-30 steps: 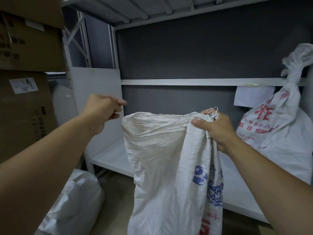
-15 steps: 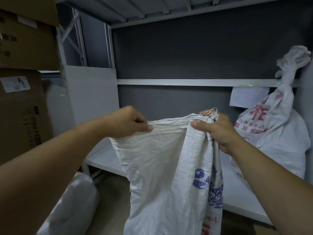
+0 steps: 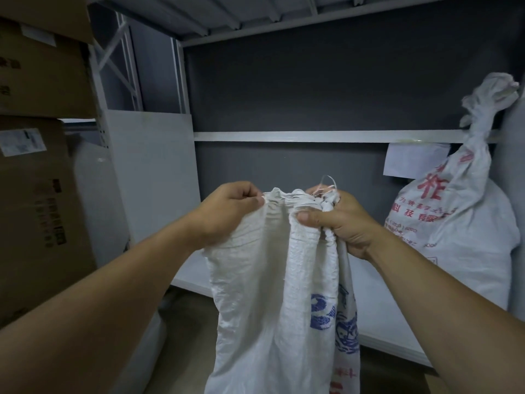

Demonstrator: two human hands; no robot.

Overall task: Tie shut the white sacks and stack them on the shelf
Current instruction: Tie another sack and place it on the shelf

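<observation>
We hold the untied sack [image 3: 270, 294] up in front of the shelf [image 3: 380, 317], its body hanging below our hands and not yet on the board. Our left hand [image 3: 230, 207] pinches the bunched rim between thumb and curled fingers. Our right hand [image 3: 341, 226] has its fingers wrapped round the gathered part of the mouth, thumb pressed across the front, with loose threads [image 3: 329, 184] sticking up beside it. The step in hand looks like gathering the mouth into a neck. To do it well, we should feed the last pleats from the left into the right fist, keep the folds even, and leave enough cloth above the grip to knot. We count one sack in hand, one tied sack [image 3: 454, 245] standing on the shelf at the right, one pale bundle [image 3: 142, 354] on the floor, partly hidden, and at least two cardboard boxes [image 3: 37, 194] at the left.
</observation>
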